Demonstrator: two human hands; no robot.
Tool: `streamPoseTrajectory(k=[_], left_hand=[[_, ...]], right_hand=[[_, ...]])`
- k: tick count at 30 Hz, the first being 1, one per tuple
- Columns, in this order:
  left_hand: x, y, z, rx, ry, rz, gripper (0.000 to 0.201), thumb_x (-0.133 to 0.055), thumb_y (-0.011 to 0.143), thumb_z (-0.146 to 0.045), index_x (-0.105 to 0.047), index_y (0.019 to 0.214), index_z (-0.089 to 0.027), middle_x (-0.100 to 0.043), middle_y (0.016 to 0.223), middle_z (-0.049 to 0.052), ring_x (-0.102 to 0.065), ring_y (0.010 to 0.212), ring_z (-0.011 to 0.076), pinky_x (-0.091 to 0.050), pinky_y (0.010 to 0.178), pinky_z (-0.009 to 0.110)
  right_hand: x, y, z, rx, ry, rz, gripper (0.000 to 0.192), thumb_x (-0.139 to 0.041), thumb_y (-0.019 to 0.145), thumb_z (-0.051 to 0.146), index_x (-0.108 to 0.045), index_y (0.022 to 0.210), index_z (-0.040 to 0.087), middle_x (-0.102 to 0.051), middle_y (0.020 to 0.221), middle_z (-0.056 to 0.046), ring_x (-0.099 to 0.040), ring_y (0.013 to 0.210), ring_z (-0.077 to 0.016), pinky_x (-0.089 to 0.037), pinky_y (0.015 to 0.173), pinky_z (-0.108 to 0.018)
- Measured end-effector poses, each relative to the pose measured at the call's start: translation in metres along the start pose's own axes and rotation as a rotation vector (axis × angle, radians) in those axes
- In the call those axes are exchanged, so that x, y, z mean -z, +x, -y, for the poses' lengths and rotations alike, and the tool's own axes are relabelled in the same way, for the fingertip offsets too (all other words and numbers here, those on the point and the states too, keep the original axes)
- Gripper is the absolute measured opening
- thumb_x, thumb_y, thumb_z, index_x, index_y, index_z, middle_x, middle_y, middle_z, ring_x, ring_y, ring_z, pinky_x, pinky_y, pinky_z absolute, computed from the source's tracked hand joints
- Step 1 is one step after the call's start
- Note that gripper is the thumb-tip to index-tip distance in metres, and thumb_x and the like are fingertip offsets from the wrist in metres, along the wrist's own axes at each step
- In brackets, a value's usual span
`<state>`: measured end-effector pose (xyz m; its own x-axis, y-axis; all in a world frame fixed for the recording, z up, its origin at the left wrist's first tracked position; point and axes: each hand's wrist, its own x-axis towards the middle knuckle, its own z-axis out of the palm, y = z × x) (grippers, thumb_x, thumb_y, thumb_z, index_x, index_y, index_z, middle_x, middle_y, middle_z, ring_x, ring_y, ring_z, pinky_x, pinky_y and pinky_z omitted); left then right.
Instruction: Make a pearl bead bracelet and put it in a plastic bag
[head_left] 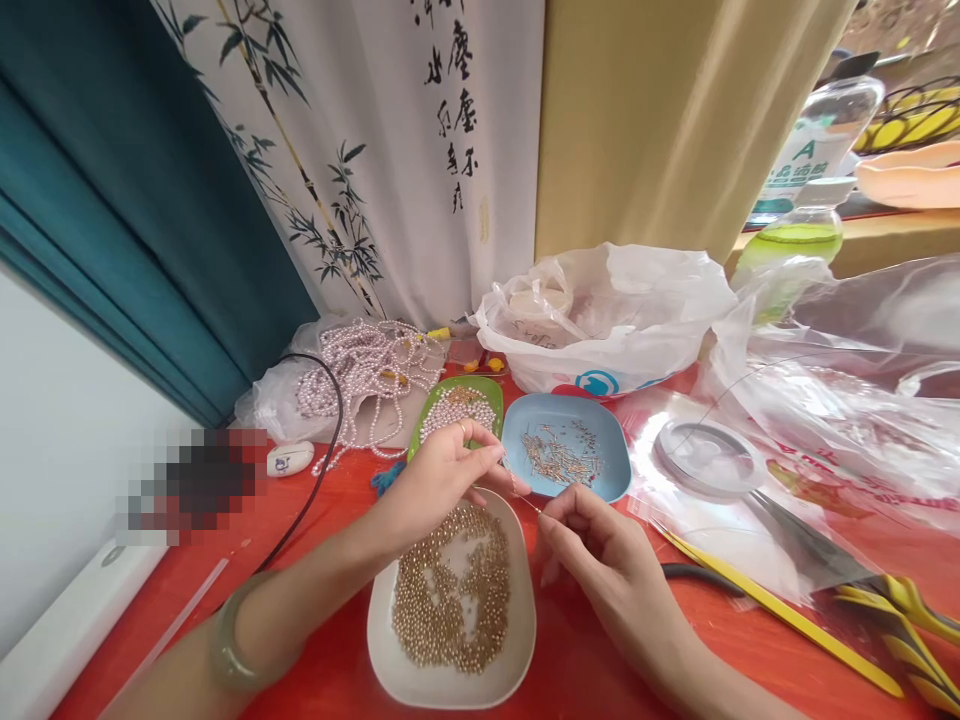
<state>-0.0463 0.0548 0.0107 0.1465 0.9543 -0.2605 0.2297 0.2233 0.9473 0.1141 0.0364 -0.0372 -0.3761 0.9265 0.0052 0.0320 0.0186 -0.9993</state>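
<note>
Because both hands meet just above the white dish, the lines below go from the near edge of the surface outward.

White dish (397,640): it lies under and just before both hands, full of small gold beads (450,600). They look light, hard and round, so I judge they roll and slip easily; one is best taken between two fingertips.

Right hand (600,555): fingers pressed together in a pinch on a thin wire (527,500), which is very fine and hard to see. I think it is light and bends easily, so it should be held close to its end.

Left hand (439,480): thumb and forefinger are pinching the other end of the same wire, just left of the right hand. Whether a bead sits between the fingertips, I cannot tell.

Blue dish (600,480): just beyond the right hand, holding thin metal pins (559,455). They seem stiff and sharp, and tangle together.

Green dish (442,395): just beyond the left hand, with pale pearls (457,410), smooth and probably slippery.

Pliers (885,600): to the right of the right hand, with yellow handles, lying on the red surface (330,500).

Pearl strands (367,365): farther beyond the left hand, soft and loose in a heap.

Plastic bag (645,320): far beyond the blue dish, thin and crumpled.
</note>
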Motion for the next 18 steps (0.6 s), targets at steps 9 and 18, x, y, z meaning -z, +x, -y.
streamPoseTrajectory(k=[9,18], left_hand=[[0.0016,0.0001,-0.0009,-0.010,0.024,0.001,0.015,-0.045,0.082,-0.032,-0.041,0.081,-0.017,-0.069,0.071,0.007,-0.065,0.073,0.0185,-0.042,0.057,0.026],[0.0001,-0.0014,-0.0011,-0.006,-0.006,0.008,0.016,-0.046,0.082,-0.032,-0.042,0.081,-0.017,-0.069,0.071,0.008,-0.065,0.072,0.0185,-0.042,0.057,0.026]], right_hand=[[0.0002,-0.0009,-0.0030,0.010,-0.018,0.003,0.017,-0.044,0.082,0.026,-0.043,0.065,0.020,-0.054,0.054,0.003,-0.053,0.049,-0.0100,-0.042,0.048,-0.022],[-0.0021,0.0027,-0.0005,-0.013,0.080,0.029,0.019,-0.048,0.081,0.028,-0.047,0.066,0.018,-0.053,0.055,0.004,-0.051,0.047,-0.0080,-0.041,0.047,-0.019]])
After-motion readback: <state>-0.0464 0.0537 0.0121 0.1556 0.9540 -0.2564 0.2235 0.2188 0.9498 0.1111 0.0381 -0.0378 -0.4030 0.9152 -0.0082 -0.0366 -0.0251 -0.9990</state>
